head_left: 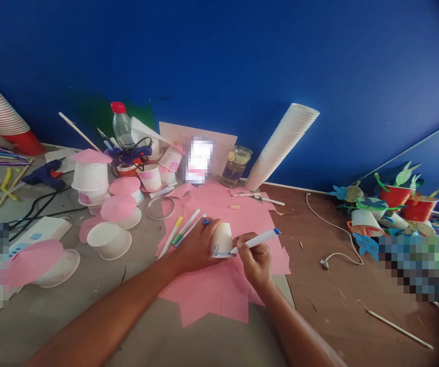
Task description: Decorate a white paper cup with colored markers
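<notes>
My left hand (200, 242) is closed around a white paper cup (223, 235), which I hold over the pink paper (215, 295). Blue drawing shows on the cup: a small flower and a row of short strokes along its rim. In my right hand (255, 257) is a white marker pen (259, 238) with a blue end, its tip at the strokes on the cup. A small blue cap (206, 222) shows by my left fingers. Just left of that hand lie several markers, among them a yellow-capped marker (174, 232).
Paper cups with pink paper (119, 206) stand at the left, near a power strip (47, 232) and a glue gun (47, 173). Behind are a phone (199, 160), a glass jar (235, 165) and a leaning cup stack (282, 145). A white cable (341, 227) and cup crafts (391, 201) lie right.
</notes>
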The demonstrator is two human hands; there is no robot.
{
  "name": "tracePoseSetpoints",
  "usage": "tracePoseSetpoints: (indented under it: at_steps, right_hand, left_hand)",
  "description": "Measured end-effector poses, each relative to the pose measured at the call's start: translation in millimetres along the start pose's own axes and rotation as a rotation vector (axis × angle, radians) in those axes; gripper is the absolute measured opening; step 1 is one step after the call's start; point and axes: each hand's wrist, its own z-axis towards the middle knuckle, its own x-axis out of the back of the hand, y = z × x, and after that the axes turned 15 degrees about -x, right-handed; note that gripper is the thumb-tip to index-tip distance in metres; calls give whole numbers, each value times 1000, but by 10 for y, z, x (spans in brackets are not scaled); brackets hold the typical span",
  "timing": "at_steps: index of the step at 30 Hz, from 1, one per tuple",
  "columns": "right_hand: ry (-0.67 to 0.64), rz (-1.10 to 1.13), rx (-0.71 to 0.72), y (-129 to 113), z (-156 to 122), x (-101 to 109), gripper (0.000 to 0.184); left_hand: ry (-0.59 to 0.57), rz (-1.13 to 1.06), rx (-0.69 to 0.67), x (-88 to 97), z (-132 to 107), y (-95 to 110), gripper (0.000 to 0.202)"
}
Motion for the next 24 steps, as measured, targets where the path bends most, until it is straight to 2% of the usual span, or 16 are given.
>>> tracePoseSetpoints:
  at_steps: [5,12,19,24]
  right_hand:
    - [105,75,-32,-15,17,-20,15]
    - [-5,40,25,-20,2,-13,15]
    - [-12,-10,30,26,0,-5,16]
    - [165,57,-19,-20,12,-38,20]
  left_hand:
    - [29,3,-18,-1,-3,12,72]
    - [43,17,-24,-21,-4,0,69]
    - [30,11,-23,-8,-8,-8,71]
    - [28,-18,-13,-13,-12,-21,75]
